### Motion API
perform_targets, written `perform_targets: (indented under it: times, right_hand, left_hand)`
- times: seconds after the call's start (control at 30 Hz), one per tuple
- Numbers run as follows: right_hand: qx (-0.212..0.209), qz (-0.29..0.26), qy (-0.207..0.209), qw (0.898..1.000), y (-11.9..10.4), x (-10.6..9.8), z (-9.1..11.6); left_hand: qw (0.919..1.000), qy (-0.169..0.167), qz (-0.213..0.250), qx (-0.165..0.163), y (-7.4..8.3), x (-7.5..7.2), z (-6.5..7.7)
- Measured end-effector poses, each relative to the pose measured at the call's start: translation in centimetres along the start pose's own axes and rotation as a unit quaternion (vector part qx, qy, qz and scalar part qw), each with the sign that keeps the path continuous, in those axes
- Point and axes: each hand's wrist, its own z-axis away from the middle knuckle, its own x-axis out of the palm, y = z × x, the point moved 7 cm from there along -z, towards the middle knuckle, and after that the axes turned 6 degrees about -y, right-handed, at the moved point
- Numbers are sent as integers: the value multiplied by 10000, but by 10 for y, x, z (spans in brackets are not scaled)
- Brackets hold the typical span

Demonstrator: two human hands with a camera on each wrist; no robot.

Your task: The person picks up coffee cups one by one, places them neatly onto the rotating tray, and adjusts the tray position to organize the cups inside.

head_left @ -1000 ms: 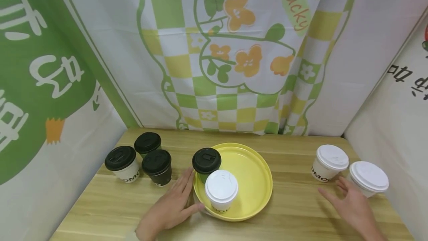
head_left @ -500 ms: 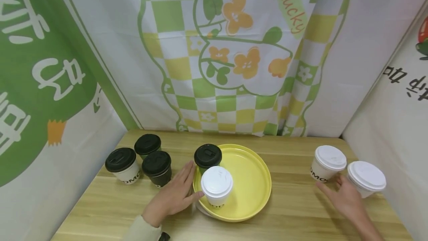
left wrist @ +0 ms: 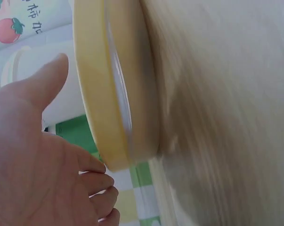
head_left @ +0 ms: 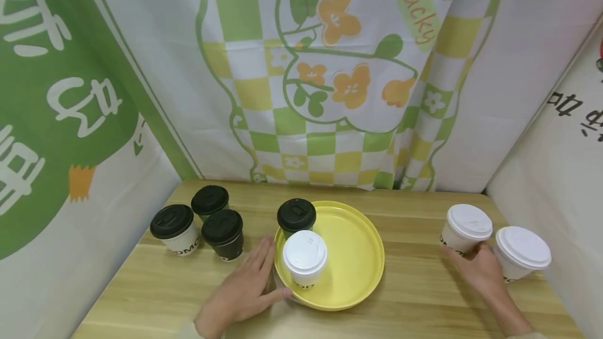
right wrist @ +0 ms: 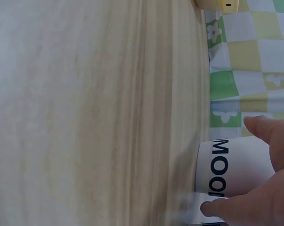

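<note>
My left hand lies with straight fingers along the left rim of a round yellow tray; the left wrist view shows its fingertips at the tray's side. On the tray stand a black-lidded cup and, in front of it, a white-lidded paper cup. At the right, my right hand has its thumb and fingers round the lower part of another white paper cup. In the right wrist view that cup shows dark lettering between thumb and finger. How firmly the fingers press is hard to tell.
A further white-lidded cup stands close to the right of my right hand. Three black-lidded cups, one of them dark-sided, are grouped at the left. A patterned curtain hangs behind the wooden table.
My right hand has moved up to the white cup, and its thumb and fingers have come round it. The left hand stays at the tray, and the cups on the tray shift slightly back.
</note>
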Motion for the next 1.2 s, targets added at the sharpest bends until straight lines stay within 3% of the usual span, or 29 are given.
perform_targets:
  times: [0.17,0.37,0.63,0.83,1.0,1.2]
  right_hand:
    - [20,-121,581,9982,3,0,-7]
    - [143,-415,985,9942,5,0,-12]
    - [56,-480,1155,9921,-3,-2,-10]
    - [-267,-395,1302,9903,-20,-6,4]
    - [-832,-99,1191,9893,-49,-7,20]
    - [-1185,-29,465,9919,-88,8,31]
  left_hand:
    - [9999,90,-125,31,4,1,-3]
    - [9991,180,-322,220,-4,3,-15]
    - [9987,144,-22,487,-15,-4,-29]
    - [9987,101,-29,497,-12,-8,-26]
    - [9991,189,-59,365,-1,-11,-15]
    - [9997,86,191,144,11,-9,-9]
